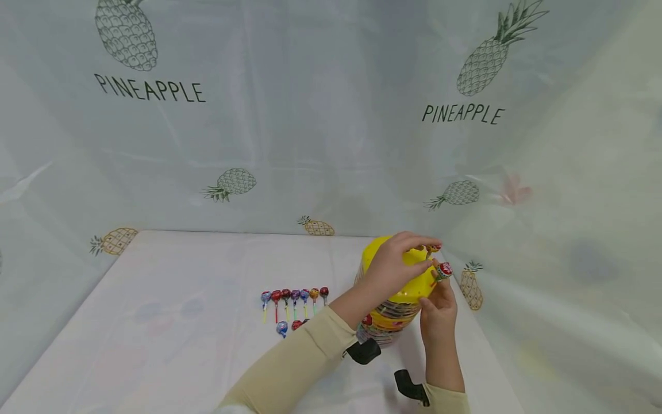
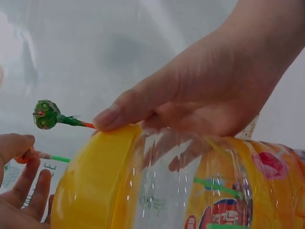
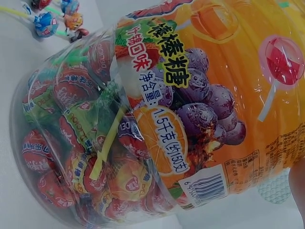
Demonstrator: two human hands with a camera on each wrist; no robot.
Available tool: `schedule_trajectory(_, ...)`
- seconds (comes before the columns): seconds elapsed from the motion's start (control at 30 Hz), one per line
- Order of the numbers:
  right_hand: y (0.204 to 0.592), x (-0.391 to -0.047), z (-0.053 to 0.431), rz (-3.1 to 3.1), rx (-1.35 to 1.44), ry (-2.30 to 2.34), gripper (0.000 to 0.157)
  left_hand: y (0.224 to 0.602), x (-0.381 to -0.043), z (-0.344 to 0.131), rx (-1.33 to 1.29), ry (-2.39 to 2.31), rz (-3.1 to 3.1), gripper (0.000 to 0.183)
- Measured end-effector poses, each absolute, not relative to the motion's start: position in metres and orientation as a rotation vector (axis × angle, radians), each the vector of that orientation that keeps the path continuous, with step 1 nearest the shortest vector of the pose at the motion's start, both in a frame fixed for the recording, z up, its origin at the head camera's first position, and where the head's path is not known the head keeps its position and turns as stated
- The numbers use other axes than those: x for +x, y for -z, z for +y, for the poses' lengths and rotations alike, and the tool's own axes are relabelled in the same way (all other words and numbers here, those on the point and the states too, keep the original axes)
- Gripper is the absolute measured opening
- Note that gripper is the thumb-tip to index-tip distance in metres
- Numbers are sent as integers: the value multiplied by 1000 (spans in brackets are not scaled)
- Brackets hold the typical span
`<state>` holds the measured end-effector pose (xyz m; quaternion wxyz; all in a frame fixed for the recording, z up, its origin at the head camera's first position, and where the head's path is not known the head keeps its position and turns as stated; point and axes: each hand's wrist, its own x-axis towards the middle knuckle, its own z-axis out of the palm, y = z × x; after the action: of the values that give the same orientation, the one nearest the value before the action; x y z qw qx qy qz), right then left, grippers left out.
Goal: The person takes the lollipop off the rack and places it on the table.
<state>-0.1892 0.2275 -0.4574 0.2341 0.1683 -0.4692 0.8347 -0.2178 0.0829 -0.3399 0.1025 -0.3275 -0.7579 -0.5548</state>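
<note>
A tall clear plastic jar [image 1: 389,321] with a yellow lid [image 1: 408,292] stands at the table's right side, wrapped lollipops [image 3: 86,162] filling its lower part. My left hand [image 1: 393,269] reaches over the lid and pinches an orange-wrapped lollipop [image 2: 27,155] by its head, the green stick pointing at the lid. Around the jar's upper right side, my right hand [image 1: 439,313] grips it, thumb [image 2: 109,117] at the lid's edge. A green-and-red lollipop [image 1: 443,270] sticks out by the lid top; in the left wrist view its orange stick disappears behind that thumb.
Left of the jar, several lollipops [image 1: 285,294] lie in a row on the white table [image 1: 196,345]. A second row, starting with a blue lollipop [image 1: 281,328], runs partly behind my left sleeve [image 1: 305,356]. A pineapple-print sheet [image 1: 320,126] hangs behind the table.
</note>
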Motion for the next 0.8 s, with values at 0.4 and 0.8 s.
schedule_trajectory(0.4,458,-190,228,-1301,565,-2271,37,338,-217,50,-936,2082,-1835,37)
schedule_trajectory(0.8,458,-193,229,-1207,696,-2306,40,375,-199,-36,-546,2103,-1975,39)
